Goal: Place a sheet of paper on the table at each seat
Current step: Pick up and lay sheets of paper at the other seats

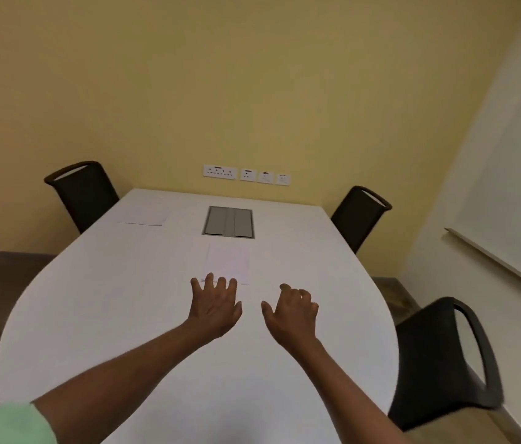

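A white sheet of paper (pixel 228 261), perhaps a small stack, lies in the middle of the white table (pixel 131 309), just this side of the cable hatch. My left hand (pixel 216 302) is spread flat, its fingertips at the near edge of that paper. My right hand (pixel 291 310) hovers to the right of it, fingers loosely curled and holding nothing. Another white sheet (pixel 143 215) lies flat at the far left seat, in front of a black chair (pixel 84 193).
A grey cable hatch (pixel 229 221) is set into the table's far middle. Black chairs stand at the far right (pixel 360 216) and the near right (pixel 441 360). Wall sockets (pixel 246 175) sit on the yellow wall; a whiteboard (pixel 508 219) hangs on the right.
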